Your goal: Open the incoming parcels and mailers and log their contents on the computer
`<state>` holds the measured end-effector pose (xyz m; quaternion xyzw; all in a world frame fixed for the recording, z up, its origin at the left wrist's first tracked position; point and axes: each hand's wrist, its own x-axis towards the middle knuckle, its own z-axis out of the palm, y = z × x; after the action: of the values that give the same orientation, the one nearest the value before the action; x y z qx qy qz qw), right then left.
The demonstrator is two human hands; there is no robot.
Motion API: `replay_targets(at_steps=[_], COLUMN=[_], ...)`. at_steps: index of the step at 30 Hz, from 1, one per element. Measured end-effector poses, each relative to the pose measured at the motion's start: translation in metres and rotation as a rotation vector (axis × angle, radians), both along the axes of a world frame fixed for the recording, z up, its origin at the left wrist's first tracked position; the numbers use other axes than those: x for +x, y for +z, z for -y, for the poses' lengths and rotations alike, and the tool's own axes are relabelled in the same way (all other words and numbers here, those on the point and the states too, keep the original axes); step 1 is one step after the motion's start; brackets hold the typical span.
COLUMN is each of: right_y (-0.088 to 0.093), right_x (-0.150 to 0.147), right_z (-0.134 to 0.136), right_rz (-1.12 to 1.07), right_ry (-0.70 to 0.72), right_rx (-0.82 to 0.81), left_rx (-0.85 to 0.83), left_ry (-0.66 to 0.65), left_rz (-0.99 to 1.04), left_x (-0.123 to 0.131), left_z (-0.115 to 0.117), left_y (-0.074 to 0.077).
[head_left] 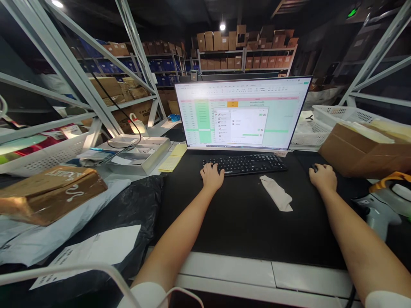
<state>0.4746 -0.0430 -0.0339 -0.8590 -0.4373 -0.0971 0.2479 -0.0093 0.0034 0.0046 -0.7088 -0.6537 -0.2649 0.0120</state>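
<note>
Head view: left hand (pixel 212 176) on keyboard (pixel 253 164), right hand (pixel 323 179) over mouse (pixel 315 168).

Keyboard as landmark: monitor (pixel 244 115) just behind, mouse off the right end and apart, crumpled pale cloth or paper (pixel 276 193) on the near side, yellow notepad (pixel 173 157) off the left end, cardboard box (pixel 362 149) to the right, past the mouse. Left: fingers loosely spread over the left-end keys, nothing grasped; resting or pressing, cannot tell. Right: curled around the mouse, mostly hiding it. By judgement: keyboard light, stiff, apt to slide if shoved; best lifted by both short ends, clear of keys. Mouse light, hard, smooth; best held by the flanks, palm loose.
</note>
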Motion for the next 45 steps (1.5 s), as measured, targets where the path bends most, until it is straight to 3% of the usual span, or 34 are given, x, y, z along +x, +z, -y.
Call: replay_targets(at_steps=[21,27,36,45], right_y=[0.008,0.011,0.009,0.011], right_x=[-0.012,-0.012,-0.014,-0.015], right_z=[0.007,0.007,0.006,0.006], right_rz=[0.024,0.002,0.046,0.037], right_ry=[-0.040,-0.035,-0.042,-0.059], right_rx=[0.075,0.008,0.076,0.005], left_rx=[-0.005,-0.011,-0.003,-0.006], left_ry=[-0.001,-0.001,-0.002,-0.001], left_rz=[-0.013,-0.010,-0.008,-0.003], left_x=[0.000,0.001,0.001,0.001], left_z=[0.001,0.002,0.002,0.002], left_y=[0.002,0.004,0.003,0.004])
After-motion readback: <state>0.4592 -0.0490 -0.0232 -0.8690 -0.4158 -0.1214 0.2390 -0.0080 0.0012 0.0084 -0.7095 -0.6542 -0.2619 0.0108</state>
